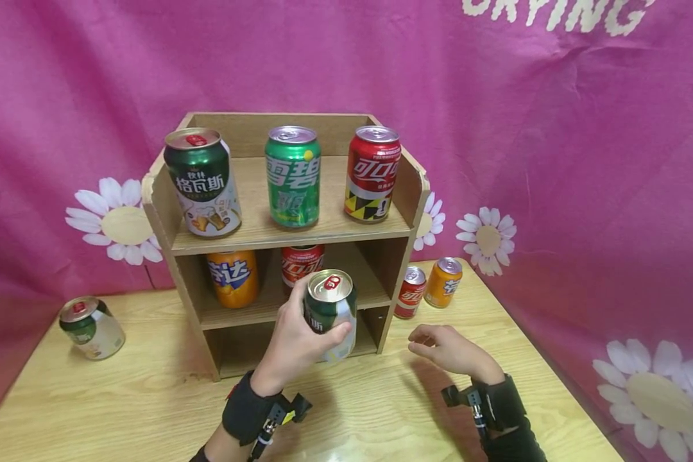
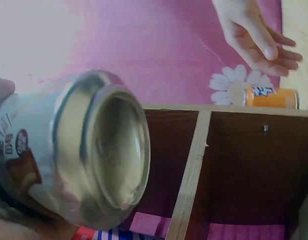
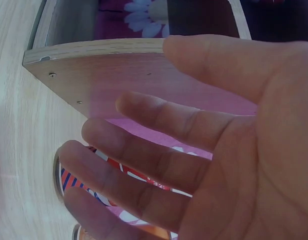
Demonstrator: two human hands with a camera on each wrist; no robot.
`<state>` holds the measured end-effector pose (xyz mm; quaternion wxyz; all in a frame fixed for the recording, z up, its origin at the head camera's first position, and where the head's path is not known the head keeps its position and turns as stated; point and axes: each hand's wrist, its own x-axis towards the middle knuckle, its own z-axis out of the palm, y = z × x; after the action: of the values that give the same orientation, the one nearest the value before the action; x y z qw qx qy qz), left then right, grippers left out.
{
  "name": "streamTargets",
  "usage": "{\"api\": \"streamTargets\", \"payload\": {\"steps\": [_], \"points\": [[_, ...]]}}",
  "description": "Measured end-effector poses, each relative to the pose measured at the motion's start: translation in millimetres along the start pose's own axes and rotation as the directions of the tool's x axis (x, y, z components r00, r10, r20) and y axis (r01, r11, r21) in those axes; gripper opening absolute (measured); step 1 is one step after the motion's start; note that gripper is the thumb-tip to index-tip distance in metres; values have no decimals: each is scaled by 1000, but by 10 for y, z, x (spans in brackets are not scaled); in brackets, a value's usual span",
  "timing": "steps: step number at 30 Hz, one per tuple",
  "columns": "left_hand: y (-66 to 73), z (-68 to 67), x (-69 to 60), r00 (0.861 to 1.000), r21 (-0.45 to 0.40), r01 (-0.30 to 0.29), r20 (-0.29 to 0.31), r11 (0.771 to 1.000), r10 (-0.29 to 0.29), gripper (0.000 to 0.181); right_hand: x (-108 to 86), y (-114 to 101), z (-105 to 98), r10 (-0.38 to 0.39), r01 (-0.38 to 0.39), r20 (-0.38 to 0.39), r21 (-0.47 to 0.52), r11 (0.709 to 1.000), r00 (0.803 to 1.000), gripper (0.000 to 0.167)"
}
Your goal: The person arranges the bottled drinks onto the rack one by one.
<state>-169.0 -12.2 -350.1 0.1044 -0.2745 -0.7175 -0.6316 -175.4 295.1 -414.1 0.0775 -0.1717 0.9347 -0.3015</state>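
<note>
My left hand (image 1: 296, 340) grips a green-and-white drink can (image 1: 331, 317) in front of the shelf's middle tier, fingers round its far side and thumb across its front. The left wrist view shows the can's bottom rim close up. To the right, over the table, my right hand (image 1: 452, 348) holds nothing, its fingers relaxed and spread in the right wrist view. Closest to it are a red cola can (image 1: 411, 294) and an orange soda can (image 1: 443, 282), standing beside the shelf. On the middle tier, another red can (image 1: 302, 263) stands behind the held can, partly hidden.
A wooden shelf (image 1: 291, 239) stands on the table (image 1: 150, 410). Its top carries a kvass can (image 1: 202, 183), a green Sprite can (image 1: 293, 178) and a red cola can (image 1: 373, 173). An orange can (image 1: 233, 279) sits below. Another green-and-white can (image 1: 92, 328) stands left.
</note>
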Motion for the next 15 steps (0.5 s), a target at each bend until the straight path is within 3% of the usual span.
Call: {"api": "streamTargets", "payload": {"steps": [15], "points": [[-28, 271, 346, 998, 103, -23, 53, 994, 18, 72, -9, -2, -42, -5, 4, -17, -38, 999, 1000, 27]]}}
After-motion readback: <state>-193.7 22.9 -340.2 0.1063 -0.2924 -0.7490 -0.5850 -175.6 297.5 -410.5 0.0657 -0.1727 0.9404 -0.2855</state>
